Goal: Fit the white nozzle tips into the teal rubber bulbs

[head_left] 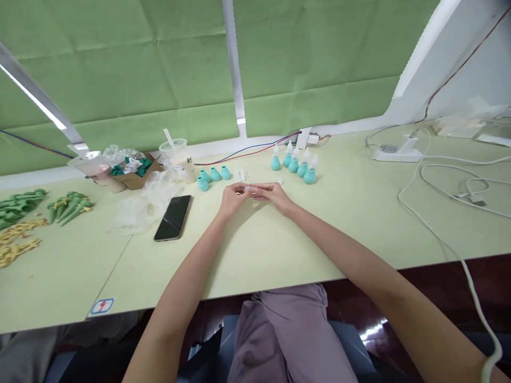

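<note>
My left hand (235, 197) and my right hand (275, 196) meet over the table, fingertips together. Between them they pinch a small whitish translucent piece (250, 189), mostly covered by the fingers, so its kind is unclear. Just beyond the hands lie a few small clear-white parts (241, 174). Several teal rubber bulbs (215, 174) with open necks stand behind my left hand. Farther right, several teal bulbs with pointed translucent tips (310, 174) stand upright in a group.
A black phone (173, 218) lies left of my forearm. Behind it are crumpled plastic film (139, 210), a drink cup (179, 159) and a cardboard box (138, 178). Green and yellow pieces (69, 206) lie far left. A power strip (397, 154) and white cables (423, 213) occupy the right.
</note>
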`<state>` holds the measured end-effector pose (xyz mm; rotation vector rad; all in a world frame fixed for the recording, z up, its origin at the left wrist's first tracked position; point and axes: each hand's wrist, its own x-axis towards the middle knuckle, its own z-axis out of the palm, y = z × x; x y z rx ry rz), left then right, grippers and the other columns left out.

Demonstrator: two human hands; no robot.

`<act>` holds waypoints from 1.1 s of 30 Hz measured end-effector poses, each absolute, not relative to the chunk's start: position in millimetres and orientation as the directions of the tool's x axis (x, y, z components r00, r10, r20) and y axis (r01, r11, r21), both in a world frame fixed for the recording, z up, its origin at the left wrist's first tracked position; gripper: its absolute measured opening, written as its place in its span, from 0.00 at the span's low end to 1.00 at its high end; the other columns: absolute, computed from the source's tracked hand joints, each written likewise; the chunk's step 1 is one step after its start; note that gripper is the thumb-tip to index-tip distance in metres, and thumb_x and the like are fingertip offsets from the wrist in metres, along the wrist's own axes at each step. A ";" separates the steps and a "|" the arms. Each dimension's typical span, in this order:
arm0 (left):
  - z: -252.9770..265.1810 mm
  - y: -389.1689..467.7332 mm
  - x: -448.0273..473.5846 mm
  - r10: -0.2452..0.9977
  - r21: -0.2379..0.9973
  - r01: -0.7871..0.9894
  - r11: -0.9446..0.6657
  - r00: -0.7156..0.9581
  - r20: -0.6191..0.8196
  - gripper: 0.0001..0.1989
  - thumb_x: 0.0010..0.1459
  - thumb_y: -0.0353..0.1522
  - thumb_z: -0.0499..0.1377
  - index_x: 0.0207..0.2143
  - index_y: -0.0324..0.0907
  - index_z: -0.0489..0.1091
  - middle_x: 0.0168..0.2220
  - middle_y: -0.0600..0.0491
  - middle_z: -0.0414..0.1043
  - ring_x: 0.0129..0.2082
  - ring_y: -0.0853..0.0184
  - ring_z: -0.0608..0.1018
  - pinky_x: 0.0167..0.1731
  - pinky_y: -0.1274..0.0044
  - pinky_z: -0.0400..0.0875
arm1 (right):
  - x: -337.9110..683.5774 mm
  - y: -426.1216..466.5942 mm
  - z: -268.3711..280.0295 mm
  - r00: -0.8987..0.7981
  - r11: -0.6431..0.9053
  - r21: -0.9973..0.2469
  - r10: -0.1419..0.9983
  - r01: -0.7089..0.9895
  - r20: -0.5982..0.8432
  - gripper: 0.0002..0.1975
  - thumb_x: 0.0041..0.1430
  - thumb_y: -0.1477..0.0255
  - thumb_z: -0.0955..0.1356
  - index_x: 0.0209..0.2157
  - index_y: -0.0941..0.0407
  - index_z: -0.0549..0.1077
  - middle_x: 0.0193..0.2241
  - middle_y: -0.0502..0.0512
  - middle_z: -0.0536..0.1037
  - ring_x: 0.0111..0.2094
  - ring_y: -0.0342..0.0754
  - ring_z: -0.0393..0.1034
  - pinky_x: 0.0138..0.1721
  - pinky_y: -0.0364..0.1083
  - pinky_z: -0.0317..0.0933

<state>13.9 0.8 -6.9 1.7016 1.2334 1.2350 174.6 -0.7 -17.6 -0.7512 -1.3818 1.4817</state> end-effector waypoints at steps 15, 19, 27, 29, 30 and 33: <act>-0.9 -2.2 9.3 0.905 0.880 0.266 -0.393 0.283 0.319 0.21 0.52 0.44 0.56 0.39 0.36 0.75 0.30 0.50 0.74 0.25 0.72 0.67 0.29 0.78 0.65 | 178.3 1.3 -14.9 -0.325 0.092 -0.966 0.930 -0.242 0.170 0.21 0.43 0.59 0.73 0.39 0.55 0.78 0.37 0.55 0.80 0.40 0.50 0.75 0.48 0.50 0.65; -2.7 -0.7 9.5 0.894 0.867 0.270 -0.419 0.289 0.342 0.21 0.54 0.44 0.55 0.40 0.37 0.75 0.29 0.51 0.73 0.24 0.73 0.66 0.28 0.79 0.64 | 176.9 1.6 -14.3 -0.266 0.121 -0.964 0.946 -0.238 0.185 0.21 0.41 0.61 0.74 0.38 0.55 0.78 0.35 0.54 0.80 0.38 0.49 0.75 0.47 0.50 0.66; -4.0 -0.8 9.0 0.913 0.870 0.302 -0.390 0.248 0.324 0.22 0.52 0.45 0.56 0.39 0.37 0.75 0.30 0.50 0.74 0.24 0.73 0.65 0.27 0.79 0.64 | 179.7 5.8 -19.1 -0.347 0.039 -0.967 0.929 -0.252 0.128 0.20 0.44 0.58 0.72 0.38 0.53 0.78 0.38 0.54 0.79 0.41 0.49 0.74 0.47 0.49 0.66; -2.9 -2.4 10.2 0.917 0.871 0.307 -0.384 0.237 0.321 0.22 0.51 0.45 0.57 0.39 0.36 0.75 0.30 0.50 0.74 0.24 0.73 0.65 0.27 0.79 0.64 | 179.8 6.7 -21.2 -0.346 0.033 -0.967 0.930 -0.251 0.121 0.20 0.45 0.58 0.72 0.39 0.53 0.77 0.38 0.54 0.79 0.42 0.49 0.74 0.46 0.48 0.66; -2.3 -3.4 11.0 0.917 0.870 0.311 -0.384 0.237 0.320 0.22 0.51 0.45 0.57 0.39 0.36 0.75 0.30 0.50 0.74 0.24 0.73 0.65 0.27 0.79 0.64 | 179.9 6.8 -21.8 -0.343 0.034 -0.970 0.932 -0.239 0.118 0.20 0.45 0.58 0.72 0.39 0.53 0.77 0.39 0.54 0.79 0.42 0.49 0.74 0.47 0.48 0.66; -0.9 -7.1 13.5 0.917 0.861 0.333 -0.385 0.241 0.316 0.21 0.52 0.43 0.56 0.40 0.36 0.75 0.30 0.50 0.74 0.24 0.72 0.65 0.27 0.79 0.64 | 180.5 5.8 -21.1 -0.329 0.050 -0.980 0.938 -0.195 0.113 0.21 0.43 0.60 0.73 0.39 0.54 0.77 0.39 0.54 0.79 0.43 0.49 0.73 0.48 0.48 0.66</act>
